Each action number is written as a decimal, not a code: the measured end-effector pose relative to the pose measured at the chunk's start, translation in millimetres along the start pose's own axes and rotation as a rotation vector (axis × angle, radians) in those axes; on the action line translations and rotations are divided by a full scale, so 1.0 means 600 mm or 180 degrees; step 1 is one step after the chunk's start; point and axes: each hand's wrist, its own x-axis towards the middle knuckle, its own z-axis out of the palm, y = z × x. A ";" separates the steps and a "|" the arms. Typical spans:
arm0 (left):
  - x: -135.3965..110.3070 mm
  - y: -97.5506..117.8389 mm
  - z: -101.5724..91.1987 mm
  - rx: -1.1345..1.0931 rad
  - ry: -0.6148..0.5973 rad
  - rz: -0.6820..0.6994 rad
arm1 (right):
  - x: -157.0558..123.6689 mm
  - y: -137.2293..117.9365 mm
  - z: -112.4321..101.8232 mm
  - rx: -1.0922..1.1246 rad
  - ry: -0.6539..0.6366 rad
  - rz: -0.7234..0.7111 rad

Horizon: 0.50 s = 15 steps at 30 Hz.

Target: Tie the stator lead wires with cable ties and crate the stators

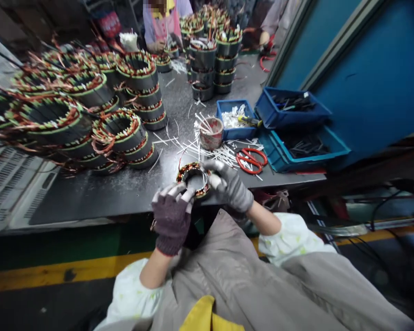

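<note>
The person sat at the near edge of a dark table [124, 193], and both hands were on one small stator [192, 176] with copper winding. The stator lay at the table edge, directly in front of the person, between the two hands. The left hand [172, 216], in a dark purple glove, had its fingers [179, 191] bent over the near rim of the stator and pressed on it. The right hand [232, 186], in a grey glove, had its fingers [212, 165] closed around the right side of the rim. Something white showed near the right thumb, but I could not tell what it was.

Just behind the stator stood a cup [211, 133] full of white strips, and more white strips [224, 154] were spread on the table around it. Red scissors [251, 160] lay to the right of them, near three blue bins [291, 112]. On the left side of the table were many stacked stators [117, 131], well apart from the hands. At the far end another person [162, 25] was working on a stator too.
</note>
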 end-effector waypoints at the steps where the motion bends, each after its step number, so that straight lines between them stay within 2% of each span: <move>1: -0.003 0.002 -0.002 0.0068 0.0028 -0.0072 | -0.014 -0.003 0.002 -0.0044 -0.0014 -0.0100; 3: -0.004 0.000 -0.005 0.0034 -0.0039 -0.0111 | -0.041 -0.007 0.011 -0.0178 -0.0144 -0.0062; 5: 0.004 -0.010 -0.011 -0.0068 -0.0267 -0.0062 | -0.053 -0.005 0.026 -0.0390 -0.0315 0.0206; 8: 0.030 -0.032 -0.027 -0.0081 -0.0911 0.0022 | -0.043 0.001 0.043 -0.0469 -0.0431 0.0494; 11: 0.057 -0.052 -0.043 0.0021 -0.1465 0.0086 | -0.026 0.004 0.050 -0.0410 -0.0424 0.0555; 15: 0.067 -0.059 -0.047 0.0011 -0.1379 0.0103 | -0.017 0.002 0.064 -0.0457 -0.0421 0.0703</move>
